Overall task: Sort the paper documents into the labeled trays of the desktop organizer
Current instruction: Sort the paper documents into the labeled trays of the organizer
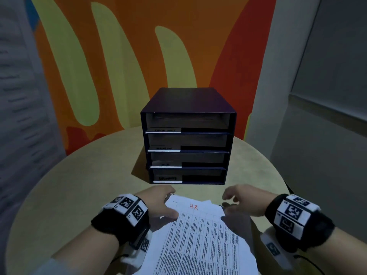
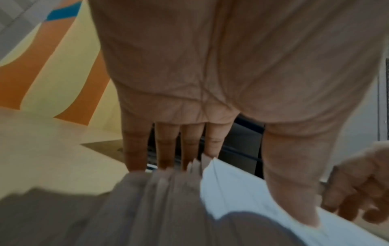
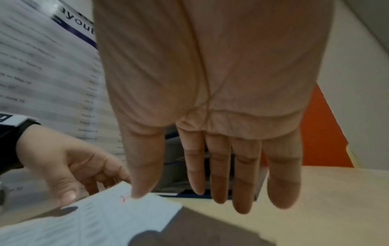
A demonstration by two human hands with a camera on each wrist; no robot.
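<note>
Both forearms are reaching forward, each wearing a black wrist band with white marker tiles. The left hand (image 1: 158, 201) is pinching the papers (image 1: 198, 231) at their far left corner, its thumb (image 2: 290, 183) lying on top and its fingers (image 2: 166, 146) pointing down behind the edge. The right hand (image 1: 243, 199) is hovering just beside the papers' far right corner, palm down, holding nothing; its fingers (image 3: 219, 166) are lying straight and close together, and the thumb tip is meeting the top sheet's edge.
</note>
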